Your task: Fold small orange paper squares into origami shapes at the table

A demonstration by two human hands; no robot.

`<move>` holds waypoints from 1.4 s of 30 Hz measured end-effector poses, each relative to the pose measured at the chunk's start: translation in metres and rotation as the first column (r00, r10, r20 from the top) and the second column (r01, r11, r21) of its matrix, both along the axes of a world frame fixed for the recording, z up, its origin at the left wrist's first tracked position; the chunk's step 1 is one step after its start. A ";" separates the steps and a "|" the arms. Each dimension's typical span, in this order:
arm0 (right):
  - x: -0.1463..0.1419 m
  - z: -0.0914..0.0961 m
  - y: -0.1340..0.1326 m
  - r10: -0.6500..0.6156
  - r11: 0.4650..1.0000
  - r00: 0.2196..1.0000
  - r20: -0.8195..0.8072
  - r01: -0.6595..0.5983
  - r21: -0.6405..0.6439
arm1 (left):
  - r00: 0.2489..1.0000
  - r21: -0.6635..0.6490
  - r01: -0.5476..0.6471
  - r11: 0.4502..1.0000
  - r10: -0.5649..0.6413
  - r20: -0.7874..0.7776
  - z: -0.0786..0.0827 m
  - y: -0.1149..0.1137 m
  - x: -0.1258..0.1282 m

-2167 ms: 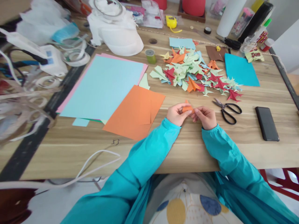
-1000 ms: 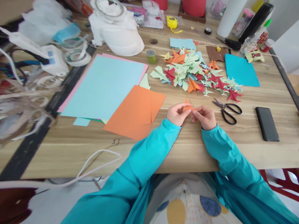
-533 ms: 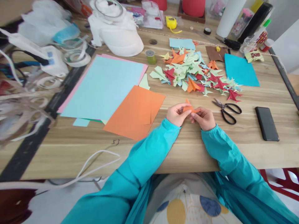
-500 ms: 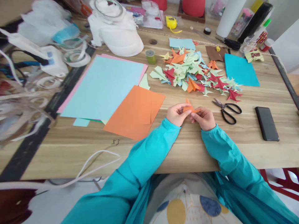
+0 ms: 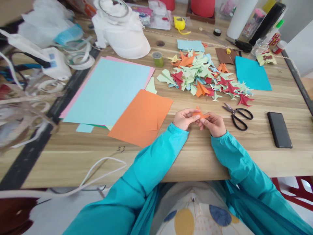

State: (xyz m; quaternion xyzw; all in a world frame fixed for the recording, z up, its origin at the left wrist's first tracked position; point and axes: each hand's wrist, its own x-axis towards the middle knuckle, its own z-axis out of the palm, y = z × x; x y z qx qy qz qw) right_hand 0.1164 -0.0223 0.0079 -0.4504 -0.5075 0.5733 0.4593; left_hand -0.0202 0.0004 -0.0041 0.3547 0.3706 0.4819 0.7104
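Observation:
Both my hands meet over the wooden table (image 5: 73, 156), pinching a small folded orange paper piece (image 5: 201, 114). My left hand (image 5: 184, 118) grips its left side with curled fingers. My right hand (image 5: 214, 123) pinches its right end between thumb and fingers. Just left of my hands lies an orange paper sheet (image 5: 141, 117). Beyond my hands spreads a pile of folded paper shapes (image 5: 204, 76) in green, red, orange and pale blue.
Black scissors (image 5: 237, 115) and a black phone (image 5: 279, 129) lie to the right of my hands. A stack of pale blue and pink sheets (image 5: 107, 89) lies at left, a turquoise sheet (image 5: 251, 73) at back right. Tape rolls, bags, bottles and a green spool (image 5: 157, 58) crowd the far edges.
My hands have shifted very slightly while working the orange piece; its right tip now pokes out a little more between my fingers. Nothing else has moved.

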 end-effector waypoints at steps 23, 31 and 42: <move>0.001 0.003 0.002 -0.199 0.976 0.977 0.074 0.190 0.108 | 0.891 0.345 -0.124 0.930 0.257 -0.373 0.008 -0.006 0.001; 0.004 0.002 0.002 -0.202 0.970 0.968 0.151 0.177 0.165 | 0.881 0.356 -0.118 0.927 0.263 -0.392 0.007 -0.006 0.001; 0.004 -0.002 0.002 -0.160 0.987 0.987 0.023 0.159 0.036 | 0.874 0.372 -0.123 0.920 0.278 -0.400 0.007 -0.005 0.000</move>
